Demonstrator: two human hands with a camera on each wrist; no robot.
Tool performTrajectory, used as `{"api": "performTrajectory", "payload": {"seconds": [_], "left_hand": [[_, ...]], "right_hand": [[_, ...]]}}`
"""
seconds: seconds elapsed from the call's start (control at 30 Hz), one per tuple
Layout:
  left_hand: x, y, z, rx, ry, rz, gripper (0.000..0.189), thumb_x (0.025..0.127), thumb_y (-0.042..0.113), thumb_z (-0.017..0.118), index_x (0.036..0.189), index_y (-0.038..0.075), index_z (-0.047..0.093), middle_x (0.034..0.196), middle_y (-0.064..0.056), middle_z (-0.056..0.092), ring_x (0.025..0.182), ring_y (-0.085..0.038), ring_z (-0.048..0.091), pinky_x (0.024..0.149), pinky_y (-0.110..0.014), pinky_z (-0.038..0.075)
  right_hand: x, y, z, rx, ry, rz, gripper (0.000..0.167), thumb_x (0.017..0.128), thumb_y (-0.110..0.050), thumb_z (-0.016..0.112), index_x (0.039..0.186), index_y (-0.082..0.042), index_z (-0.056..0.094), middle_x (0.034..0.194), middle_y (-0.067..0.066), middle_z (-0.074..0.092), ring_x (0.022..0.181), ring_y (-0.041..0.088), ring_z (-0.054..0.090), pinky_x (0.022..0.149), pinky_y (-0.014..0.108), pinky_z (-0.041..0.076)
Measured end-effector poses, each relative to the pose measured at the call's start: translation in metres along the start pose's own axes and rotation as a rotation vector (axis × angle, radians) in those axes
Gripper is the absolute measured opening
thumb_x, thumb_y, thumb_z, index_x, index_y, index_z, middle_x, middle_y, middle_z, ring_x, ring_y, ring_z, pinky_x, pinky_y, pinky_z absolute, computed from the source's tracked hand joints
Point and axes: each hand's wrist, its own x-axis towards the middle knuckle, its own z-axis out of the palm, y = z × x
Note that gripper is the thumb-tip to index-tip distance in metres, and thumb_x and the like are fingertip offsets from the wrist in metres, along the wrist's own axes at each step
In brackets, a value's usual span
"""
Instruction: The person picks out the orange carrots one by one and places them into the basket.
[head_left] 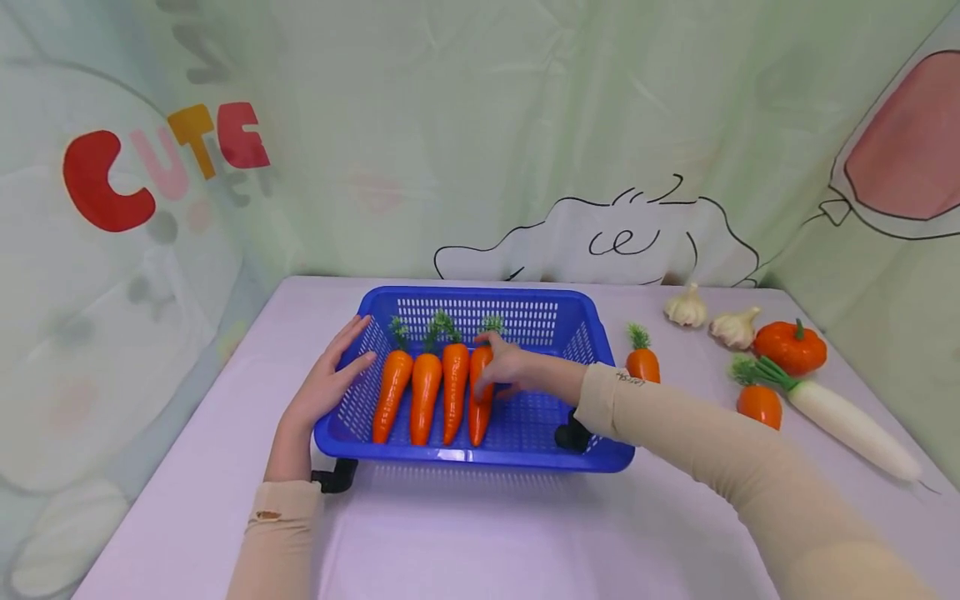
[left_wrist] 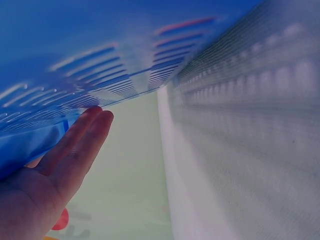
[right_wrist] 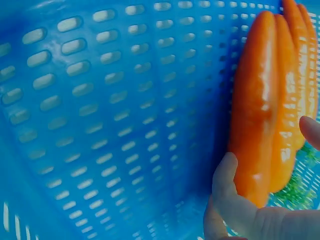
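A blue plastic basket (head_left: 472, 454) stands on the table, and several carrots (head_left: 426, 400) with green tops lie side by side in its left half. My left hand (head_left: 332, 379) rests against the basket's left side, fingers extended; the left wrist view shows its fingers (left_wrist: 82, 145) by the slotted wall. Inside the basket, my right hand (head_left: 506, 367) is over the rightmost carrot (head_left: 480, 425). In the right wrist view, a fingertip (right_wrist: 227, 167) touches that carrot's side, while the thumb (right_wrist: 311, 131) is spread apart across the row.
Right of the basket lie another carrot (head_left: 642, 365), two garlic bulbs (head_left: 686, 307), a small pumpkin (head_left: 791, 347), a white radish (head_left: 855, 427) and a partly hidden orange vegetable (head_left: 759, 406). A printed curtain (head_left: 487, 125) hangs behind the table (head_left: 465, 542).
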Motion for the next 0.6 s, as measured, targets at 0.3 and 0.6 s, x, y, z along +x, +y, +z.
{"api": "performTrajectory", "payload": {"seconds": [0.3, 0.6], "left_hand": [[-0.014, 0.033, -0.003, -0.012, -0.015, -0.003, 0.056, 0.094, 0.02, 0.048, 0.145, 0.012, 0.026, 0.152, -0.011, 0.011, 0.138, -0.033, 0.009, 0.104, -0.063, 0.009], [-0.016, 0.039, -0.002, -0.02, -0.015, -0.009, 0.055, 0.095, 0.018, 0.048, 0.145, 0.009, 0.026, 0.152, -0.013, 0.011, 0.138, -0.034, 0.008, 0.104, -0.063, 0.009]], "right_hand": [[-0.022, -0.015, -0.013, 0.025, -0.066, -0.056, 0.084, 0.075, 0.006, 0.065, 0.141, -0.014, 0.018, 0.141, 0.024, 0.018, 0.12, 0.038, 0.039, 0.09, 0.053, 0.043], [-0.049, -0.024, -0.032, -0.039, -0.163, -0.107, 0.079, 0.083, -0.013, 0.066, 0.143, -0.016, 0.014, 0.145, 0.024, 0.011, 0.123, 0.041, 0.035, 0.093, 0.055, 0.04]]}}
